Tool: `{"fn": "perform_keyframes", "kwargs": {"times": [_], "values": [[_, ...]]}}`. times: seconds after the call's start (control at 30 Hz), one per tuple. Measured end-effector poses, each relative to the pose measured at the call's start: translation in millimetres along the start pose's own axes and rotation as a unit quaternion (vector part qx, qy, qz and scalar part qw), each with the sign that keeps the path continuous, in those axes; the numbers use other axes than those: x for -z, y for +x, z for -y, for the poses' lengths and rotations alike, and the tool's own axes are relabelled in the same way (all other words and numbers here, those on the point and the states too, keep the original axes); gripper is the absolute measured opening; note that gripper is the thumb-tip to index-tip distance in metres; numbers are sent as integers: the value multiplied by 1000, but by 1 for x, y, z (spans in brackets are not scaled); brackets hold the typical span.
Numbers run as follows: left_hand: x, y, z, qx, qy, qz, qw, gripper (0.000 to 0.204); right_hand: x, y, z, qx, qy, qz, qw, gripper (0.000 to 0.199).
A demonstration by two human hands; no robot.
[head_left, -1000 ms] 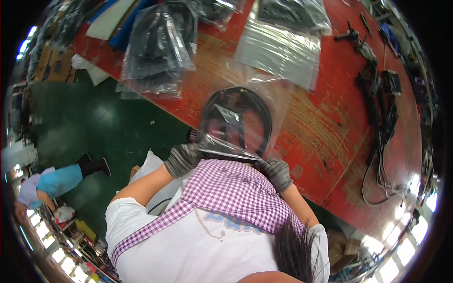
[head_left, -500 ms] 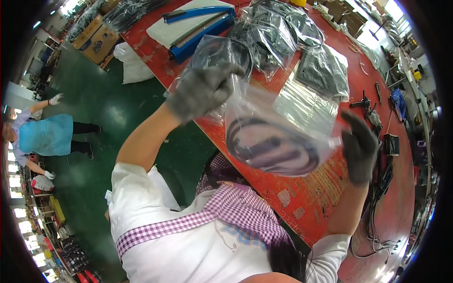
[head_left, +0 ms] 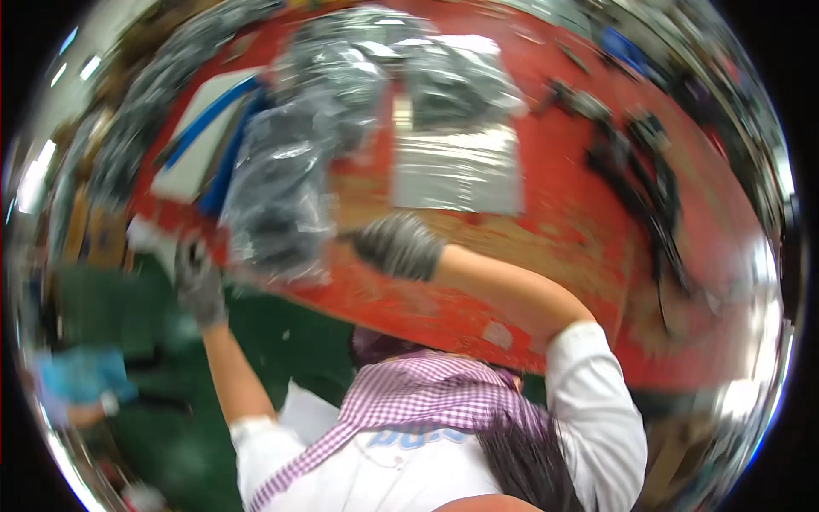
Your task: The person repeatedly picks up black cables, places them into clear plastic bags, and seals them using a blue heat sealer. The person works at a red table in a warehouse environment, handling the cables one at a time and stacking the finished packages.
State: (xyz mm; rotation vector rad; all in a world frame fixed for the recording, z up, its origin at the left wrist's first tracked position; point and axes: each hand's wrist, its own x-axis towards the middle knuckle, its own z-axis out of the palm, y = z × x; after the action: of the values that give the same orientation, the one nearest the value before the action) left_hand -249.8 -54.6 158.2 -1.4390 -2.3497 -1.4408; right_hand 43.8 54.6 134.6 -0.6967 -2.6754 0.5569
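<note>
Clear plastic bags with dark contents lie near the table's left edge, the closest bag [head_left: 281,196] between my two hands. My left hand [head_left: 200,286], in a grey glove, is just left of that bag and apart from it. Its fingers look loosely bent with a gap between them, and it holds nothing visible. My right hand [head_left: 397,247], also gloved in grey, points leftward, its fingertips at the bag's right edge. Motion smears those fingers, so I cannot tell whether they grip the plastic. What the bag contains is blurred.
Flat clear bags [head_left: 456,171] lie mid-table below another filled bag [head_left: 456,85]. A blue-armed sealer or cutter [head_left: 213,124] stands at the left on the red table [head_left: 563,264]. Black cables [head_left: 636,175] lie to the right. A person in a blue apron [head_left: 90,375] is at far left.
The bag with a coiled dark cable that was held up between both hands is no longer raised. My hands have moved left to the bagged pile, and the view has turned.
</note>
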Motion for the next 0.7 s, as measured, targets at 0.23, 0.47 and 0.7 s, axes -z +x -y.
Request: {"fn": "perform_keyframes", "kwargs": {"times": [0.23, 0.47, 0.7], "values": [[-133, -118, -28, -218, 77, 338, 912, 13, -5, -203, -180, -383, -96, -33, 918, 19], [-224, -161, -136, -412, -68, 469, 778, 15, 106, -403, -294, -571, -412, -219, 676, 25], [-198, -137, -114, -453, 75, 452, 765, 19, 142, -415, -344, -550, -413, -141, 712, 17]]}}
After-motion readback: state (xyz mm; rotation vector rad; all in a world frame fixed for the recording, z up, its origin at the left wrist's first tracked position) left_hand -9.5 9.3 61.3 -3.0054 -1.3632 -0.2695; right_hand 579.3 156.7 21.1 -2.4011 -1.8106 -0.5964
